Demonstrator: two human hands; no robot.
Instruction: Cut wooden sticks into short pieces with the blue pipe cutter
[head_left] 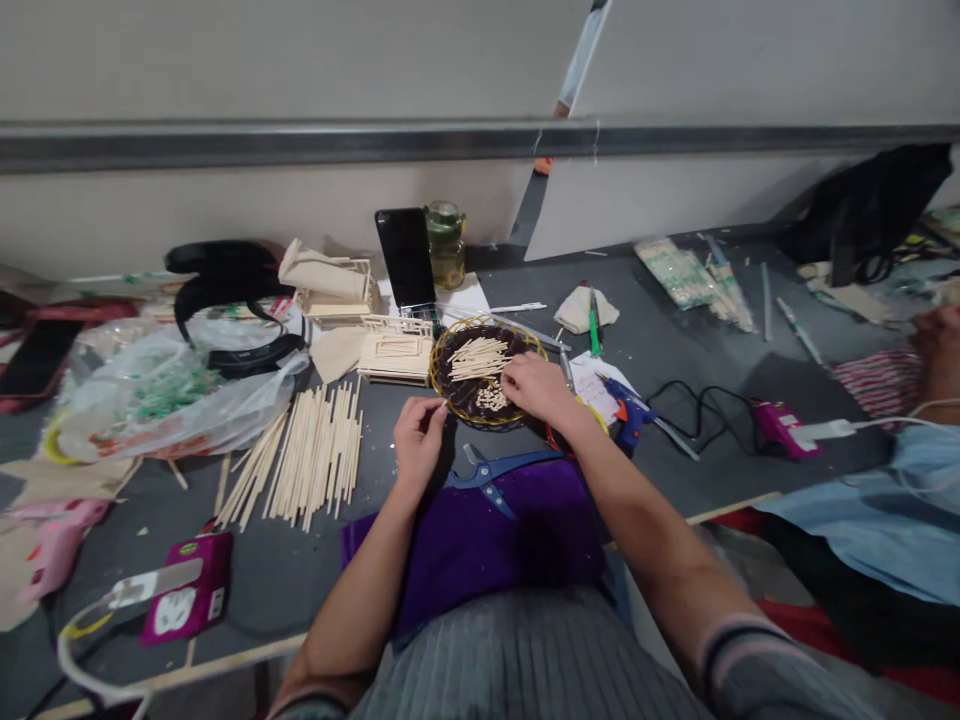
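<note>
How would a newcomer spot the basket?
Find the upright black phone on the dark table. Nearer the person, partly under the right hand, sits the basket. Its yellow rim and dark inside set it apart from the pale stick models.

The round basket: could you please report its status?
Right hand over basket; left hand beside it. Sticks, short pieces inside. Blue tool lying just nearside.

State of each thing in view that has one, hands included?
Woven basket: holds short sticks and cut pieces
Left hand: grip pinched by basket rim; anything held unclear
Right hand: over basket, grip unclear
Standing phone: visible face dark
Jar: upright
Blue cutter: on purple cloth, handles spread
Glue gun: lying down
Long sticks: laid side by side
</note>
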